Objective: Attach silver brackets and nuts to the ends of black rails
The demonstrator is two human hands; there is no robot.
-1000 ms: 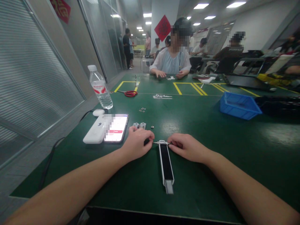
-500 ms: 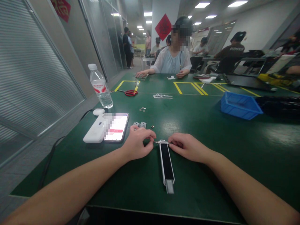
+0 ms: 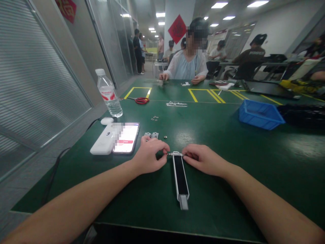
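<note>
A long, narrow white-framed bar with a black face point(image 3: 181, 176) lies on the green table, a grey metal tongue point(image 3: 183, 202) sticking out of its near end. Across its far end runs a thin metal rod point(image 3: 175, 154). Thumb and forefinger of my left hand point(image 3: 151, 154) pinch the rod's left tip; any small part between them is too tiny to make out. On the opposite side my right hand point(image 3: 203, 157) grips the rod's right end, its curled fingers hiding that end. Small grey metal blocks point(image 3: 154, 135) sit just beyond my left hand, beside a small nut-like ring point(image 3: 165, 137).
Left of my hands are a lit phone point(image 3: 127, 139), a white power bank point(image 3: 103, 140) and a water bottle point(image 3: 109, 95). Farther off lie small rings point(image 3: 154, 118), red-handled scissors point(image 3: 141, 100), white strips point(image 3: 176, 104) and a blue bin point(image 3: 261, 114). A person point(image 3: 186, 64) sits opposite.
My left fingertips have shifted very slightly toward the bar; my right hand and the bar stay put. The person opposite has drawn one hand inward, moving a small item with it.
</note>
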